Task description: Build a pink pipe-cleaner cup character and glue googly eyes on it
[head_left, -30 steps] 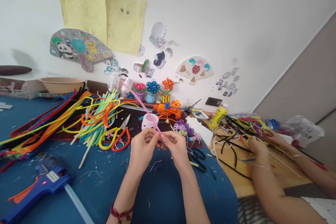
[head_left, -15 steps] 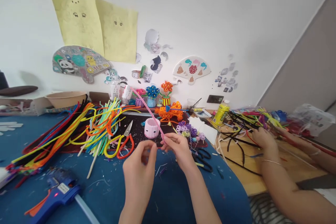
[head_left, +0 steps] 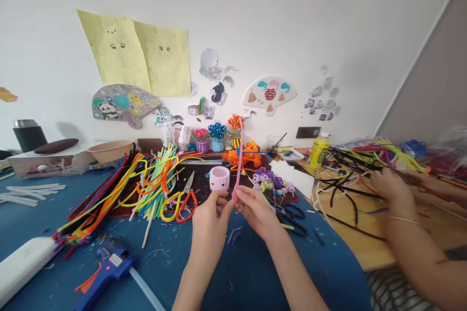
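My right hand (head_left: 257, 209) pinches the lower part of a pink pipe cleaner (head_left: 240, 160), which stands nearly upright above my fingers. My left hand (head_left: 211, 218) is closed too, its thumb and fingertips meeting at the pipe cleaner's bottom end, right beside my right fingertips. Just behind my left fingers sits a small pink ribbed pot (head_left: 219, 179) with dark eye dots. Left of it lie scissors (head_left: 188, 197) with yellow and red handles, blades partly spread. Purple pipe-cleaner flowers (head_left: 272, 179) lie beyond my right hand, near black-handled scissors (head_left: 294, 218).
Bundled pipe cleaners (head_left: 158, 182) lie to the left, with a blue glue gun (head_left: 109, 269) in front. Finished potted flowers (head_left: 217, 136) line the wall. A yellow bottle (head_left: 318, 150) stands right, near another person's arm (head_left: 404, 214) among black pipe cleaners (head_left: 343, 194).
The pink pipe cleaner has swung from leaning left to nearly upright. My left hand has come up against my right at its lower end. The camera view has shifted.
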Demonstrator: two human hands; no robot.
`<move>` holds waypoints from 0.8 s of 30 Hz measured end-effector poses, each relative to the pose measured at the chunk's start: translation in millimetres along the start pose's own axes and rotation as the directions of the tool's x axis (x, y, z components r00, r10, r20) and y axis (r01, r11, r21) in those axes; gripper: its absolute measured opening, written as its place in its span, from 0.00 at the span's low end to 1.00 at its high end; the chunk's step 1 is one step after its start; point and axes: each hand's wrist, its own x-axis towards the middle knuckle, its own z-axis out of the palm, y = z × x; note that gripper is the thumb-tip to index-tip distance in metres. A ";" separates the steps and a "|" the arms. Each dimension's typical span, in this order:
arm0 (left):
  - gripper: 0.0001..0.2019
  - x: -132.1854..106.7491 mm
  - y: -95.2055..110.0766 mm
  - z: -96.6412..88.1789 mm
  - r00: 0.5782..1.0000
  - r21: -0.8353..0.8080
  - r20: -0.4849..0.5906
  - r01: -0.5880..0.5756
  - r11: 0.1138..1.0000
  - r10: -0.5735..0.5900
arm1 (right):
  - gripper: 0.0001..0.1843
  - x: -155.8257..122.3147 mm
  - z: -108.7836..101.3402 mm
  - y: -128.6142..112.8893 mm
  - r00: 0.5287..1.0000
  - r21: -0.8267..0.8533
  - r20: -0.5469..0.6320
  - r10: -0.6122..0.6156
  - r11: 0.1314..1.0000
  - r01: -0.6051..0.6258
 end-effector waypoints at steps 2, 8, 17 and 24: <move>0.10 9.0 -4.0 7.4 0.999 -0.138 0.002 0.047 0.989 -0.047 | 0.16 -0.1 1.1 0.9 1.000 -0.001 -0.019 0.000 1.000 0.000; 0.14 16.0 -21.8 10.9 0.992 -0.260 -0.074 0.084 0.962 -0.107 | 0.16 -1.9 3.3 2.3 0.999 -0.025 -0.053 0.012 1.000 -0.013; 0.11 10.6 -22.1 4.4 0.999 -0.181 -0.035 -0.010 0.983 0.003 | 0.17 0.0 2.3 4.6 0.996 -0.036 -0.085 0.012 0.999 -0.015; 0.07 5.2 -15.7 -4.7 0.997 -0.061 -0.058 -0.059 0.996 0.055 | 0.17 -2.4 3.1 2.8 0.998 -0.115 -0.024 -0.051 0.992 0.048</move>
